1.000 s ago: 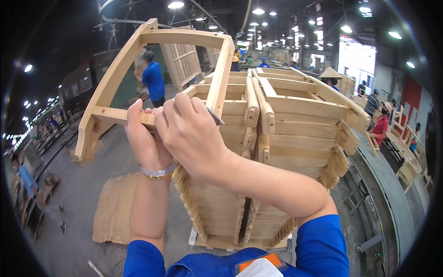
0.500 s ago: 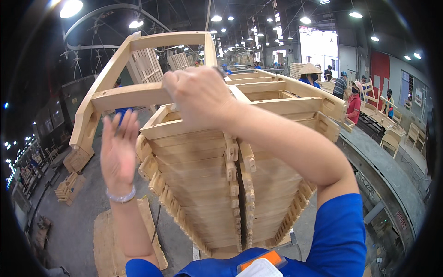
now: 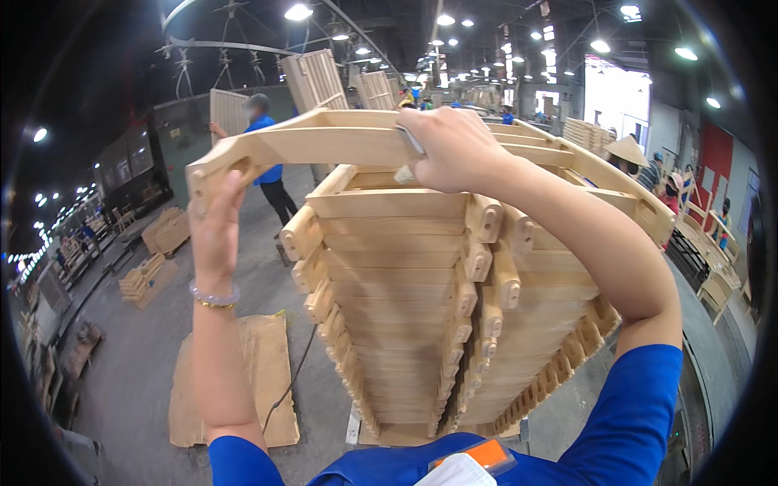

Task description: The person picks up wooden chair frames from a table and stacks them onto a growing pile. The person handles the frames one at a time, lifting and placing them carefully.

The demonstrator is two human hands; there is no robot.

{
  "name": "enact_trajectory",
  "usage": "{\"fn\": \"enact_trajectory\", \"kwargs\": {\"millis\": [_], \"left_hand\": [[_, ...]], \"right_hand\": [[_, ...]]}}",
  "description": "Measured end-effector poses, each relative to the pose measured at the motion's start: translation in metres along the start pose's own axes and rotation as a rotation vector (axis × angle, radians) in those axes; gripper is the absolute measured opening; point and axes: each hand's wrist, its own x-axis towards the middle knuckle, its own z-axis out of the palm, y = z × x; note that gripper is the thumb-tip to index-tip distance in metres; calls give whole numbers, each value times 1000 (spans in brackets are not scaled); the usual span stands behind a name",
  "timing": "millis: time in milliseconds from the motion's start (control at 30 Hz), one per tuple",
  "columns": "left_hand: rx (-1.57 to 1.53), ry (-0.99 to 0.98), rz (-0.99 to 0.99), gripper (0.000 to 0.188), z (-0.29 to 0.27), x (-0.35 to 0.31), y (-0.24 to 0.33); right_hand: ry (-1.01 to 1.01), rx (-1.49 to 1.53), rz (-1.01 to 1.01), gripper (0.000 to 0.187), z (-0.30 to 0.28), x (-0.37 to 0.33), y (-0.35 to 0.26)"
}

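Observation:
A pale wooden frame (image 3: 324, 147) with curved rails lies over the left part of a tall stack of similar wooden frames (image 3: 389, 279). My right hand (image 3: 454, 150) is closed over its near rail. A small grey object with a pale tip (image 3: 403, 174) shows beside those fingers; its kind is unclear. My left hand (image 3: 217, 235) is raised at the frame's left end, fingers stretched up along the wood. It wears a pale bracelet (image 3: 215, 296) at the wrist. A second stack of frames (image 3: 551, 324) stands close against the first, on the right.
Flat cardboard (image 3: 235, 381) lies on the floor at left, crossed by a dark cable (image 3: 290, 381). Wooden parts (image 3: 146, 275) sit farther left. A person in blue (image 3: 267, 174) stands beyond the frame. A grey bench edge (image 3: 701, 356) runs along the right.
The raised frame has come down from a steep tilt to lie nearly flat over the stack. My left hand has come up against its end; my right hand keeps hold. The view has shifted left.

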Motion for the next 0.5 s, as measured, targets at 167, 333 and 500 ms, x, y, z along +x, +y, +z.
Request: {"fn": "enact_trajectory", "kwargs": {"millis": [167,333,500], "left_hand": [[244,-43,-93,41,-18,4,-41],[389,-89,-143,38,-16,-1,-61],[411,-158,-137,43,-9,-3,-62]], "right_hand": [[-15,-30,0,23,31,0,17],[5,-66,-5,25,47,-5,31],[-116,-79,48,46,53,-9,39]]}}
